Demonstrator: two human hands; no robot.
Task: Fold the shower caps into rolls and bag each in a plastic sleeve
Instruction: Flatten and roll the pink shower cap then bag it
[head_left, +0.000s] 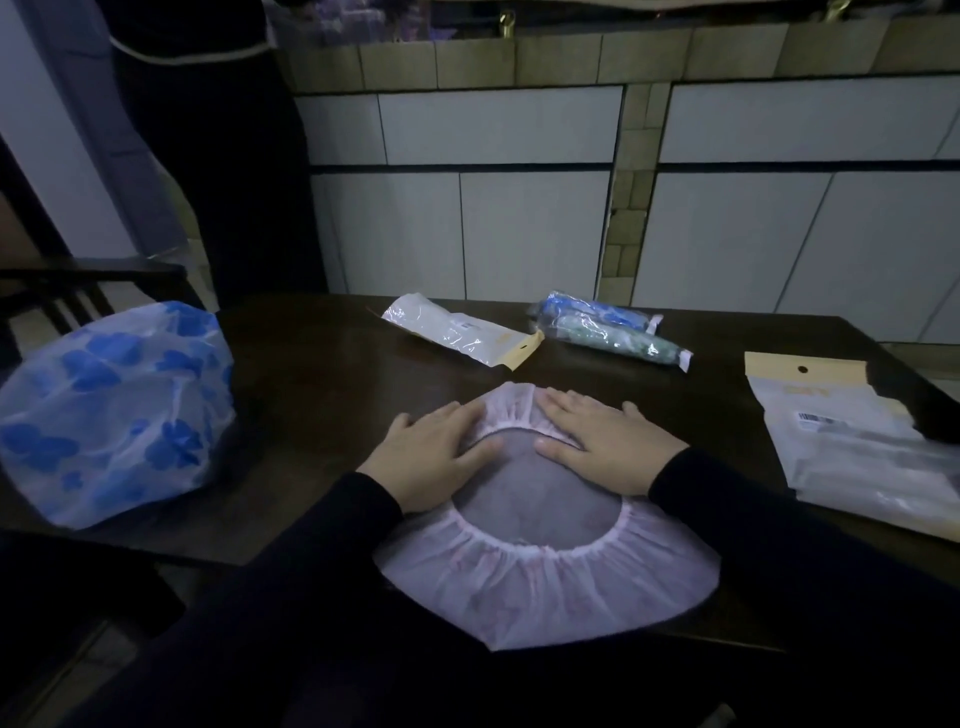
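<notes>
A pale pink shower cap (545, 587) lies spread flat on the dark table (322, 384), its elastic opening facing up. My left hand (434, 457) presses flat on the cap's left side, fingers straight. My right hand (602, 449) lies flat on the right side, fingers pointing toward the far rim. A blue-flowered shower cap (111, 410) sits puffed up at the table's left end. Two rolled caps in plastic sleeves (608, 330) lie at the back. A white sleeve (460, 330) lies to the left of them.
A stack of flat plastic sleeves with tan header cards (852, 447) lies at the table's right edge. A dark chair (78, 291) stands at the left. A tiled wall runs behind the table.
</notes>
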